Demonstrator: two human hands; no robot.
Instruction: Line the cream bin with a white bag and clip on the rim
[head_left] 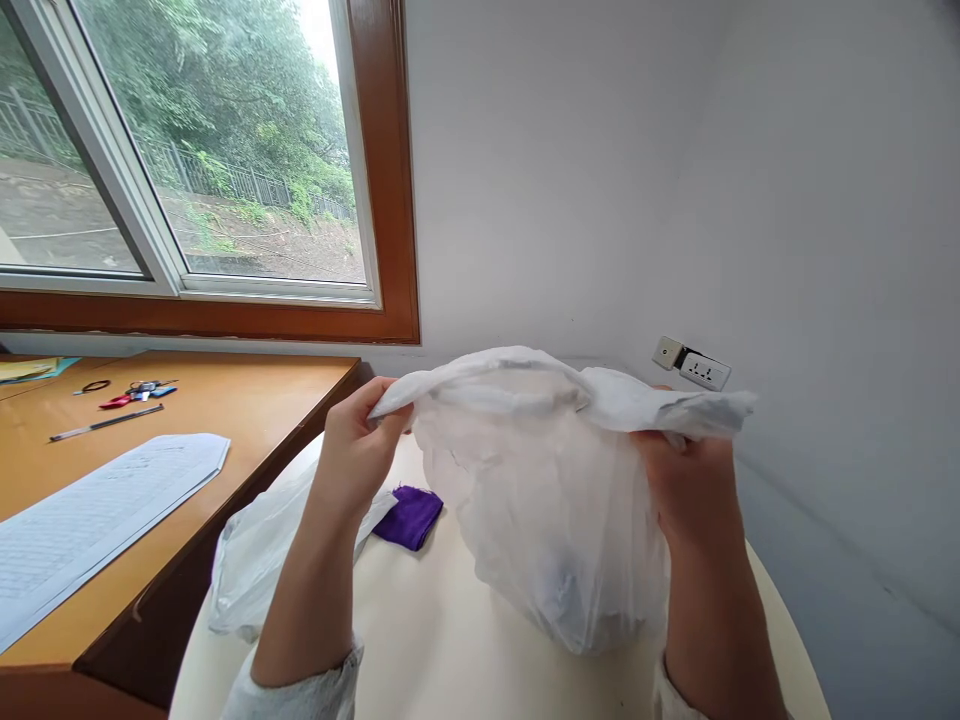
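Note:
A thin white plastic bag hangs stretched between my two hands above the pale round table. My left hand pinches one side of its rim, thumb toward me. On the other side my right hand grips the rim, its fingers partly covered by the folded plastic. Something bluish-grey shows faintly through the lower part of the bag; its kind cannot be made out. A folded purple cloth lies on the table beyond my left forearm. Next to it, partly behind that forearm, rests another white plastic bag.
At left stands a wooden desk with papers, a pen, keys and a black ring-shaped band. A window is above it. Wall sockets sit on the right wall, close behind the table.

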